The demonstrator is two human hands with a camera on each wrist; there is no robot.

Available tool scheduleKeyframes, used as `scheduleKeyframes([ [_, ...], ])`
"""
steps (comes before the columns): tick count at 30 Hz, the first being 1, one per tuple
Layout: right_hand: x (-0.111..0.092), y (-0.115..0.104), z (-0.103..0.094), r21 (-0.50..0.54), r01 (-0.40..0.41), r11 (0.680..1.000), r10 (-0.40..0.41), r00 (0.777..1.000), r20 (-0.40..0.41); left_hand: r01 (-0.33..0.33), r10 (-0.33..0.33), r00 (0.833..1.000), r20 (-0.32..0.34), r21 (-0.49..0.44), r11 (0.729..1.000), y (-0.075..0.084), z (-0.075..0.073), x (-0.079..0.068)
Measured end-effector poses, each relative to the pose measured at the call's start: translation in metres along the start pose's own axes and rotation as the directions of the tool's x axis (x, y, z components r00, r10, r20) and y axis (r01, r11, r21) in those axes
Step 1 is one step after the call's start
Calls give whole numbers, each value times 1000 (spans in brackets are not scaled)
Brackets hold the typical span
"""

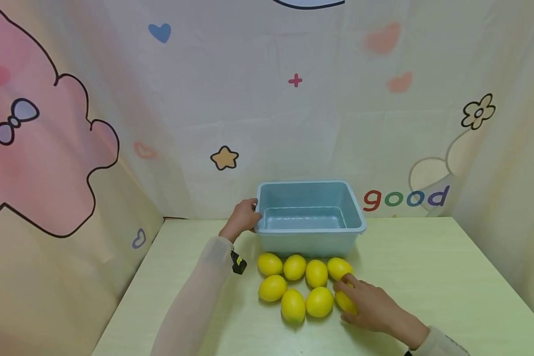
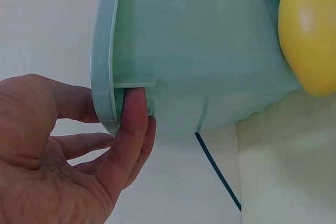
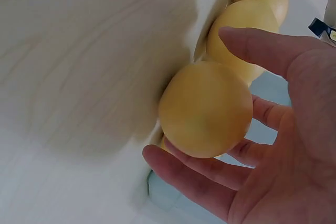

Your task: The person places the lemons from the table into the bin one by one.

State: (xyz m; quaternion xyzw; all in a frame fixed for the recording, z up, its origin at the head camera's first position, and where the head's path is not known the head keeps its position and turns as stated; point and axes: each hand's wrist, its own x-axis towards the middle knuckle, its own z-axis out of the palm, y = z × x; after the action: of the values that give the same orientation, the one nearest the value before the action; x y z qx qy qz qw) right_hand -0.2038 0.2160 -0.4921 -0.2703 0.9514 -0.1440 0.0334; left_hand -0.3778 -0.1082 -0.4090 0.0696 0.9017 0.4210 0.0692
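A light blue plastic basin (image 1: 309,244) stands upright at the back of the table, with nothing seen inside. My left hand (image 1: 244,216) grips its left rim; in the left wrist view, the fingers (image 2: 134,124) curl up under the lip. Several yellow lemons lie in two rows before the basin. Around the nearest right lemon (image 1: 345,300) is my right hand (image 1: 374,305), its fingers spread. The right wrist view has that lemon (image 3: 205,111) between the fingers and thumb (image 3: 252,45), and the thumb stands apart from it. Whether the fingertips touch it, I cannot tell.
The pale table (image 1: 160,296) ends at a patterned cloth backdrop (image 1: 267,99) close behind the basin. Cloth also hangs along the left and right sides. Another front-row lemon (image 1: 319,302) lies just left of my right hand.
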Motion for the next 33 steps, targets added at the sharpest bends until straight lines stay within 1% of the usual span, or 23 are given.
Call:
scheduleKeyframes([
  [5,1,0,4,20,-35,999,35,999,39,11,-11,1000,8,-29,1000,3,-1,-1],
  [7,2,1,6,20,-43,999,42,998,42,13,-13,1000,11,-38,999,4,-1,-1],
  [13,3,2,9,-13,-4,1000,4,1000,8,16,-16,1000,8,-54,998,5,-3,-1],
  [16,4,3,10,-23,5,1000,-5,1000,4,11,-10,1000,7,-56,998,5,-3,-1],
  [20,3,4,11,-34,-3,999,4,1000,9,-2,2,1000,4,-56,998,5,-3,-1],
  [24,3,3,10,-41,-18,999,18,1000,5,-1,1,1000,-1,-53,999,5,-2,-3],
  [33,3,-2,2,-80,-50,996,46,998,-51,-3,3,1000,-2,-58,998,2,-1,-6],
])
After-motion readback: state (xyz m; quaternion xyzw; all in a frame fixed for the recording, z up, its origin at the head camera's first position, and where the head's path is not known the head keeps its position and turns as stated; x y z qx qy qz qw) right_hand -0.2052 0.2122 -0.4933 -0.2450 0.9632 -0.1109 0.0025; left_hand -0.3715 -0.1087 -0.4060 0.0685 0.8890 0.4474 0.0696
